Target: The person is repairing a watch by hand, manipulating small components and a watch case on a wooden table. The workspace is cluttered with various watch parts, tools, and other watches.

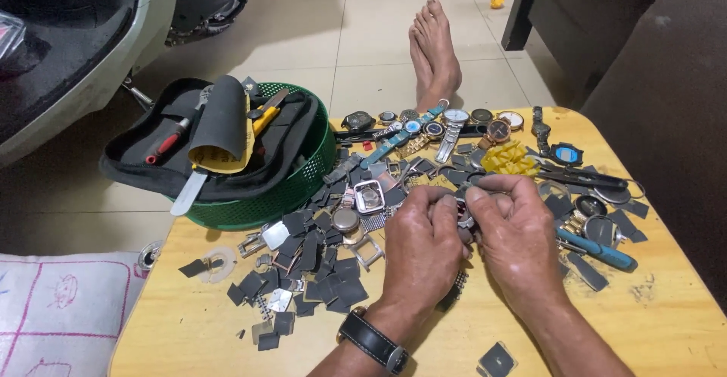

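Note:
My left hand (421, 244) and my right hand (516, 237) meet over the middle of a round wooden table (189, 324). Together they pinch a small metal watch piece (463, 214), mostly hidden by my fingers. A dark link band (453, 292) hangs below them onto the table. My left wrist wears a black-strapped watch (372, 339). Several dark watch-strap pieces (318, 267) and a square watch case (369, 196) lie just left of my hands.
A row of wristwatches (447, 123) lies along the far edge, with a yellow bow (509, 159) and blue-handled pliers (598, 248) to the right. A green basket (291, 187) holds a black tool pouch. My bare feet (433, 47) rest on the tiled floor.

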